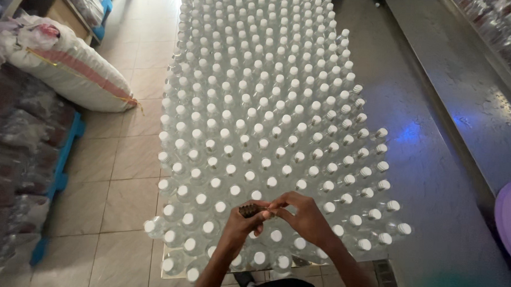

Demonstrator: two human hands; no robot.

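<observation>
Brown small ridged object (251, 210) at 6 o'clock over the capped clear bottles (256, 121), left hand (238, 225) closed around its body, right hand (304, 219) pinching its near end; looks light, stiff, best held by its ridged sides.

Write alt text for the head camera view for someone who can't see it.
Two hands, left hand and right hand, hold a small dark object above a dense block of clear white-capped bottles; a large white sack lies to the left.
</observation>
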